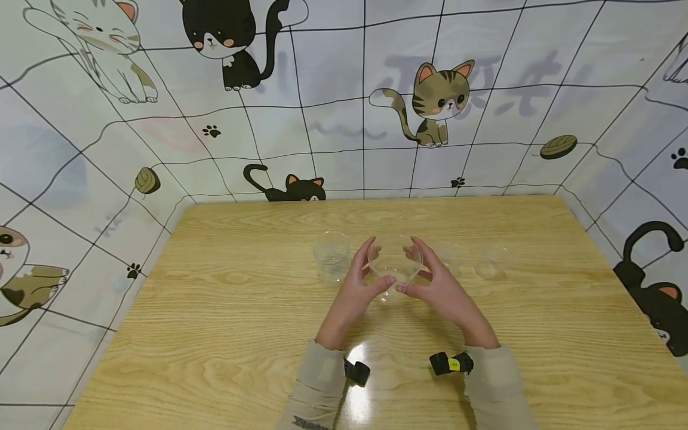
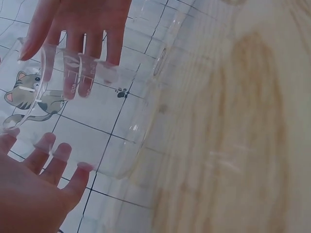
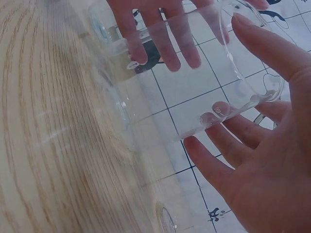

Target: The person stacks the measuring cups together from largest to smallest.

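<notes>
Gripping a wide clear glass beaker (image 1: 395, 260) between my left hand (image 1: 359, 283) and right hand (image 1: 436, 285)
Narrower clear glass beaker (image 1: 331, 254) left of it, small clear glass vessel (image 1: 491, 266) off right

My sleeves (image 1: 317, 382) and the table (image 1: 215, 334) run off the head view's bottom edge. The small marks (image 2: 73, 80) on my beaker (image 1: 395, 260) are too blurred to read. My right hand (image 1: 443, 289) partly hides a faint glass (image 1: 452, 252).

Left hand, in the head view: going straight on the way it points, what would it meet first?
Most likely the beaker: the left hand holds it together with the right hand. What comes beyond is hard to judge for depth.
</notes>
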The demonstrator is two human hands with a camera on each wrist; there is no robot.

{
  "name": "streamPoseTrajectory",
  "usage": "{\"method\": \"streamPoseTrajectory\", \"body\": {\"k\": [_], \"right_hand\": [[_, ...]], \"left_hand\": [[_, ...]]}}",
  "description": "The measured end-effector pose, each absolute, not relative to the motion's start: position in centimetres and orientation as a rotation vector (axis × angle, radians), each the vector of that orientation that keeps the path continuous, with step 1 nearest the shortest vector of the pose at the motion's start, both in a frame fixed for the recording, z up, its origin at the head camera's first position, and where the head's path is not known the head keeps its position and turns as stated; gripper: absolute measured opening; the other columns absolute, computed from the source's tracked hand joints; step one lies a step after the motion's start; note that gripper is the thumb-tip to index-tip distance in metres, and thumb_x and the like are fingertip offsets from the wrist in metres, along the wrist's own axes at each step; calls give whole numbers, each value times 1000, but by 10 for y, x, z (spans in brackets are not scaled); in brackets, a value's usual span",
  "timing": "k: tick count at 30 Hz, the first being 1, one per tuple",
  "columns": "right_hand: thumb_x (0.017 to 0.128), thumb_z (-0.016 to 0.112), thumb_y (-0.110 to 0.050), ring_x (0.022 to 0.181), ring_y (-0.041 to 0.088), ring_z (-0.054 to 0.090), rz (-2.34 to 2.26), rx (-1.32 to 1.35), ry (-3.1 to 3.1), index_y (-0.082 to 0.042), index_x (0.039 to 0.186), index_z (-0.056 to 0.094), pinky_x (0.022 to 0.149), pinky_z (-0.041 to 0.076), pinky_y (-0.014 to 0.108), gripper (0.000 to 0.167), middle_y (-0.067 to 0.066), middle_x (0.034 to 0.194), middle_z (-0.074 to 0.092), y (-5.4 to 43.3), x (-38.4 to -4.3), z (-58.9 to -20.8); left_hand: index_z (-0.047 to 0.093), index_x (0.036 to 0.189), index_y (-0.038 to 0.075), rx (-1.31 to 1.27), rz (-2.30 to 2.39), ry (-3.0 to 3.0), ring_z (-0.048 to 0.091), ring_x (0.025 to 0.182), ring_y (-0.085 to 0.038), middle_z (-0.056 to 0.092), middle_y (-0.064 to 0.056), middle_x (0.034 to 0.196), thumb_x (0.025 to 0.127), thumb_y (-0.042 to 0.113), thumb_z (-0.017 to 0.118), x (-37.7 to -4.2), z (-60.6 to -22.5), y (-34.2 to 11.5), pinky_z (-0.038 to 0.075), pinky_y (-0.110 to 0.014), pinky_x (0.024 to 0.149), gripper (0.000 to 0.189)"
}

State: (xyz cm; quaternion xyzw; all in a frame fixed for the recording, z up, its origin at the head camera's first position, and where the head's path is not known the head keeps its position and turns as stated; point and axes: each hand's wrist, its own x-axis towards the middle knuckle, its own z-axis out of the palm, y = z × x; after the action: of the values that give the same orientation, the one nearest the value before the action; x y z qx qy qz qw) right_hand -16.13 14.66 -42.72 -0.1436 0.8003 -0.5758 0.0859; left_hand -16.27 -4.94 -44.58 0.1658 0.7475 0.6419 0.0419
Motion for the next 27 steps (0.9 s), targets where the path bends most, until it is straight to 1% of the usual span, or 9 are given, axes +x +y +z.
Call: {"method": "streamPoseTrajectory", "body": {"k": [3, 6, 7, 9, 12, 15, 20, 24, 27], "right_hand": [[74, 73, -26, 123, 39, 31, -1720, -421, 2346, -36, 141, 11, 85, 43, 46, 92, 6, 142, 26, 146, -159, -421], [75, 73, -20, 120, 44, 32, -1713, -427, 2326, -31, 142, 11, 80, 46, 43, 92, 10, 141, 26, 144, -155, -411], [75, 73, -18, 120, 45, 32, -1713, -436, 2321, -29, 143, 11, 79, 47, 44, 92, 12, 141, 25, 143, -153, -408], [76, 72, -16, 122, 44, 30, -1696, -471, 2336, -24, 143, 11, 83, 44, 47, 91, 15, 141, 25, 142, -150, -402], [77, 70, -14, 127, 37, 26, -1672, -553, 2364, -17, 143, 11, 93, 33, 52, 90, 16, 143, 23, 141, -148, -398], [77, 70, -14, 130, 30, 21, -1661, -612, 2365, -16, 143, 10, 98, 24, 54, 89, 12, 144, 21, 142, -148, -397], [77, 70, -14, 130, 30, 22, -1646, -671, 2343, -19, 143, 11, 97, 24, 55, 89, 12, 144, 24, 145, -147, -396], [78, 68, -10, 130, 32, 22, -1626, -700, 2331, -20, 143, 12, 96, 23, 58, 87, 15, 143, 25, 147, -148, -397], [79, 67, -8, 129, 32, 22, -1624, -696, 2314, -21, 143, 13, 96, 22, 59, 85, 14, 143, 25, 148, -148, -397]], "left_hand": [[17, 140, 36, 530, 1943, 2258, 23, 130, -18, 28, -1, 141, 81, 30, 65, -158, -431, -53, 23, -45, 102, 76], [18, 140, 33, 545, 1919, 2245, 25, 129, -23, 30, 0, 139, 81, 21, 66, -152, -416, -55, 24, -46, 101, 77], [18, 140, 32, 549, 1906, 2245, 24, 129, -25, 29, 0, 139, 81, 21, 66, -151, -414, -56, 24, -46, 101, 77], [18, 141, 29, 551, 1874, 2254, 24, 129, -26, 27, 0, 139, 80, 21, 67, -150, -410, -58, 25, -46, 100, 78], [18, 141, 29, 536, 1836, 2261, 23, 129, -24, 24, 1, 140, 80, 22, 67, -149, -408, -59, 26, -45, 100, 79], [20, 140, 29, 549, 1803, 2281, 25, 127, -24, 27, -2, 139, 79, 24, 68, -150, -407, -61, 28, -45, 100, 78], [19, 140, 25, 620, 1786, 2268, 27, 127, -26, 29, -5, 137, 79, 23, 68, -151, -407, -65, 28, -47, 99, 78], [18, 141, 24, 631, 1782, 2225, 27, 128, -25, 29, -9, 139, 80, 19, 67, -152, -407, -68, 25, -49, 100, 79], [17, 141, 24, 626, 1780, 2204, 26, 128, -23, 29, -9, 140, 80, 21, 67, -153, -412, -70, 24, -49, 100, 79]]}}
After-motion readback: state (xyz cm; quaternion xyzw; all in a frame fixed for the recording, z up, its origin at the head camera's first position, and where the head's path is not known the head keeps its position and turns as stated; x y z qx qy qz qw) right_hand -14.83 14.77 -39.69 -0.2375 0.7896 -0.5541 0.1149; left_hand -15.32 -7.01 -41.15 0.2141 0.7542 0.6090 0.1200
